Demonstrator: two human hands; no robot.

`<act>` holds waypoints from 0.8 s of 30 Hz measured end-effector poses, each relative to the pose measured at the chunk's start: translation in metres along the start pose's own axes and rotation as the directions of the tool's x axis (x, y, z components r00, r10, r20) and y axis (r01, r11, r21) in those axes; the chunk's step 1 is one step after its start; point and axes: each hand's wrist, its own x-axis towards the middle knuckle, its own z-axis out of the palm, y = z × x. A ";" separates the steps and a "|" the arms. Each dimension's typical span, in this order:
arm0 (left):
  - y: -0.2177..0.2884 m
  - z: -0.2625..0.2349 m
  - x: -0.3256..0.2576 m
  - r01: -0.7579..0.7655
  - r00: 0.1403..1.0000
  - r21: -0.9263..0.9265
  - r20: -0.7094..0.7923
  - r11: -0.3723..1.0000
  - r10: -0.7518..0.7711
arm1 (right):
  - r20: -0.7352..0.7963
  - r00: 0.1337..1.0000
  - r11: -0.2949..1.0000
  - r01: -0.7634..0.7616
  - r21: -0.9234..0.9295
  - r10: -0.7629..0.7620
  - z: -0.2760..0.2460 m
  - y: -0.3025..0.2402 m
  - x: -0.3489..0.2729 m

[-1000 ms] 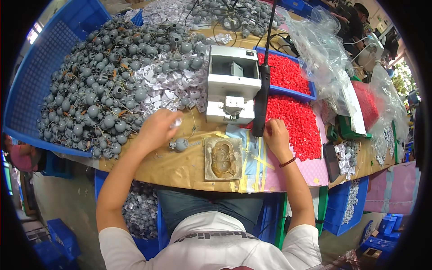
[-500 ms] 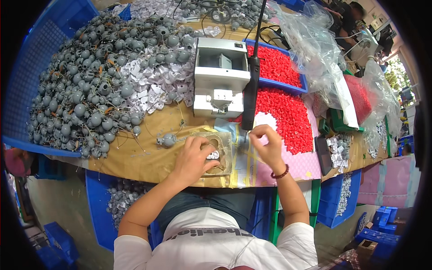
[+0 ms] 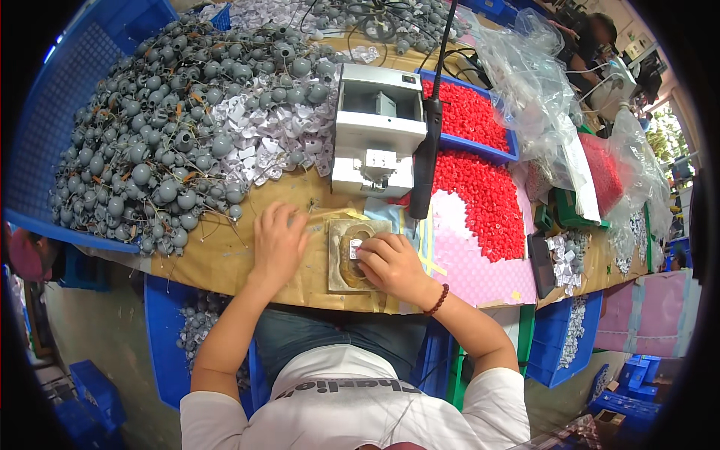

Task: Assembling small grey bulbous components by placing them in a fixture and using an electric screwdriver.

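1. Done: one white piece (image 3: pixel 355 248) lay within the hollowed block (image 3: pixel 334 262).
2. Right hand (image 3: pixel 394 264): over the block's right side, fingertips at the piece; pinching or merely pressing, could not tell.
3. Left hand (image 3: pixel 279 238): left of the block, fingers bent; contents hidden.
4. Apparently outstanding: loose grey globes (image 3: pixel 141 174), beyond-left of the block.

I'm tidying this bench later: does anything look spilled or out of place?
Many red pieces lie loose on the pink sheet, outside the blue tray that holds more, so they look spilled, though the spread may be deliberate.
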 end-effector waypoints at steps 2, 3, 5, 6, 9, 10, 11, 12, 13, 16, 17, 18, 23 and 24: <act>-0.014 0.010 -0.001 -0.028 0.999 0.029 0.022 0.999 0.028 | 0.027 0.999 0.998 -0.039 -0.046 0.040 0.000 -0.006 0.001; -0.019 0.014 -0.001 -0.034 0.999 0.016 0.016 0.999 0.034 | 0.030 0.998 0.997 -0.052 -0.060 0.054 0.000 -0.008 0.002; -0.023 0.012 0.005 -0.018 1.000 -0.076 -0.008 0.997 0.018 | 0.028 0.996 0.994 -0.076 -0.079 0.079 -0.001 -0.012 -0.001; -0.026 0.008 0.007 0.008 1.000 -0.150 -0.023 0.989 -0.011 | 0.018 0.996 0.994 -0.080 -0.072 0.082 0.001 -0.012 -0.001; -0.017 -0.026 0.021 0.086 0.993 -0.438 -0.040 0.895 -0.115 | -0.011 0.995 0.994 -0.104 -0.025 0.103 0.008 -0.006 -0.007; -0.014 -0.042 0.022 0.142 0.986 -0.572 0.011 0.808 -0.166 | -0.022 0.993 0.993 -0.114 0.007 0.114 0.011 -0.005 -0.007; -0.010 -0.055 0.024 0.198 0.975 -0.693 0.066 0.693 -0.213 | -0.029 0.989 0.989 -0.142 0.051 0.143 0.011 -0.004 -0.007; -0.005 -0.067 0.022 0.282 0.953 -0.812 0.176 0.512 -0.245 | -0.062 0.984 0.982 -0.159 0.104 0.165 0.010 -0.004 -0.007; 0.003 -0.080 0.020 0.305 0.949 -0.869 0.244 0.389 -0.199 | -0.099 0.978 0.974 -0.166 0.156 0.183 0.007 -0.004 -0.005; 0.026 -0.115 0.012 0.444 0.896 -0.895 0.444 0.036 -0.014 | -0.163 0.972 0.927 -0.102 0.362 0.171 -0.033 -0.018 0.021; 0.032 -0.117 0.009 0.500 0.864 -0.864 0.495 -0.051 0.087 | -0.164 0.974 0.899 -0.073 0.432 0.158 -0.046 -0.022 0.031; 0.038 -0.115 0.004 0.530 0.847 -0.841 0.516 -0.111 0.131 | -0.070 0.988 0.835 -0.076 0.545 0.135 -0.058 -0.025 0.041; 0.050 -0.076 -0.018 0.538 0.843 -0.802 0.512 -0.259 0.167 | 0.720 0.682 -0.042 -0.722 0.691 0.126 -0.070 -0.027 0.033; 0.050 -0.069 -0.021 0.528 0.849 -0.827 0.511 -0.190 0.134 | 0.717 0.668 -0.070 -0.720 0.690 0.200 -0.070 -0.023 0.027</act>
